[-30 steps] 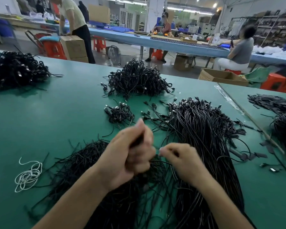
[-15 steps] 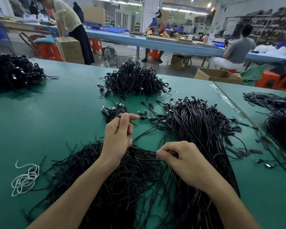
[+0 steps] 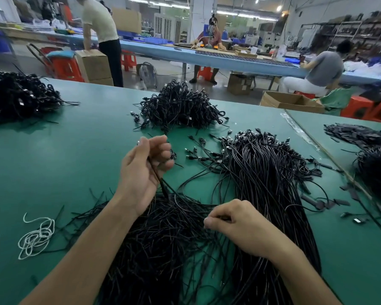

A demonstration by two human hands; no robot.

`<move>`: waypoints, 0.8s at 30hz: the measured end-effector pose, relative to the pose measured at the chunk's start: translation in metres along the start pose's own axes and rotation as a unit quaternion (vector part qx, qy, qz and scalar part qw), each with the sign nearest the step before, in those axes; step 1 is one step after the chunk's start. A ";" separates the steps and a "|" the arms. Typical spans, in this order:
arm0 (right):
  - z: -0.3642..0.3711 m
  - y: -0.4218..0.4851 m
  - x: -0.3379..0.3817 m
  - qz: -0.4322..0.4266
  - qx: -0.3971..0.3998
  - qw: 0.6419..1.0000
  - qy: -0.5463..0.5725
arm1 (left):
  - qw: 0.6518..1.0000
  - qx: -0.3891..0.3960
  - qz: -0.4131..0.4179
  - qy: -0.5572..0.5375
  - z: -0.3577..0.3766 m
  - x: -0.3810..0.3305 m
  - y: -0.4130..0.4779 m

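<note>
Cable sorting at a green table (image 3: 59, 164). One black cable (image 3: 162, 186) is gripped in the left hand (image 3: 145, 170), the fingers being curled round it. The cable is seen to run from the palm down into the loose pile (image 3: 158, 243) spread beneath both forearms. The right hand (image 3: 235, 225) is held low on that pile, with a thin strand (image 3: 223, 218) pinched between thumb and forefinger; most of the strand is hidden by the fingers. A combed bundle (image 3: 268, 177), plugs fanned at its far end, is laid just right of the pile, and a tangled heap (image 3: 180, 106) is set beyond. The cable is judged light, limp and smooth-jacketed, and likely to snag on its neighbours rather than slide free. Hold is best taken near a plug, where the moulded body gives purchase, and any pull should be kept gentle.
</note>
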State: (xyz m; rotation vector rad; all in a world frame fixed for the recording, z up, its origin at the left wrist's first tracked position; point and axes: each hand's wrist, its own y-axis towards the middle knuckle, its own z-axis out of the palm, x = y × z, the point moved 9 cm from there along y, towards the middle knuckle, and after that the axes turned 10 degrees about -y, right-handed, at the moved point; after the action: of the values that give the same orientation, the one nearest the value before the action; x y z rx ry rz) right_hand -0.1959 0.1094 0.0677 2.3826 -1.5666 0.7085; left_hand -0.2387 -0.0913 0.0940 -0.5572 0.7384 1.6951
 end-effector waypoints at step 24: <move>0.021 0.019 0.010 -0.009 -0.049 0.987 0.154 | 0.978 0.072 -0.117 -0.154 0.038 0.022 -0.023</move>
State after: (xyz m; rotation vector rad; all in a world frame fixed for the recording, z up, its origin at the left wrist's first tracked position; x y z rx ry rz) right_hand -0.2043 0.0849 0.0531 2.0946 -1.4129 0.9216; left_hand -0.2208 -0.0449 0.1003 -0.2594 0.5416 1.4523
